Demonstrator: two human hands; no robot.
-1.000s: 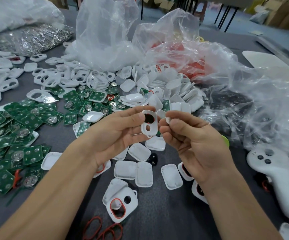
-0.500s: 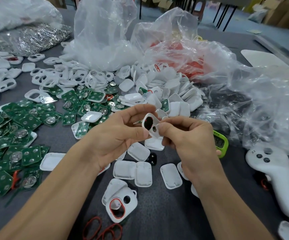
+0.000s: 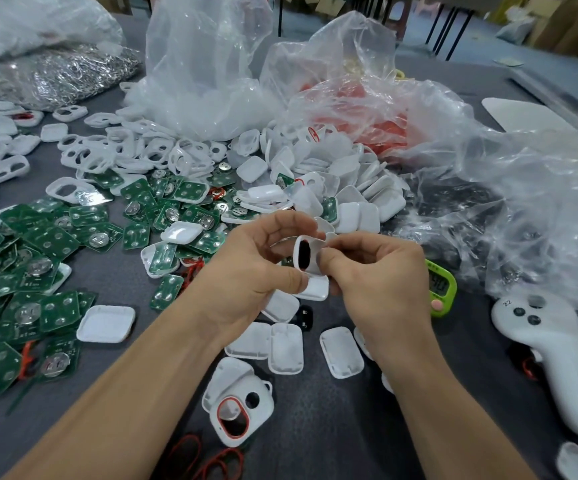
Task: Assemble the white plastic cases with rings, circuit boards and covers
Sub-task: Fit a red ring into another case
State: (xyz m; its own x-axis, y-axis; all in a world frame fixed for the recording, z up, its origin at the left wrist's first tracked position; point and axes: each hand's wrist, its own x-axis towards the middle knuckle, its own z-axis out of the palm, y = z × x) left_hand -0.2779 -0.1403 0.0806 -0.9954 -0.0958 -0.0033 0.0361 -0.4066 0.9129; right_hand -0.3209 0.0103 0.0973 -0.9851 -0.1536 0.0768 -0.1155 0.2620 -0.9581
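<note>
Above the table's point(image 3: 149, 344) middle, the left hand point(image 3: 246, 268) and right hand point(image 3: 381, 282) both pinch one white case point(image 3: 304, 255), thumbs and curled fingers clamped on its left and right edges.

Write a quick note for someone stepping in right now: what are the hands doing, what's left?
The left hand and right hand both pinch one white case above the table.
To the left lie boards, under the hands covers, at the near edge red rings.
A ringed case lies near; whether the held case has its ring I cannot tell.
Most parts remain loose.
</note>
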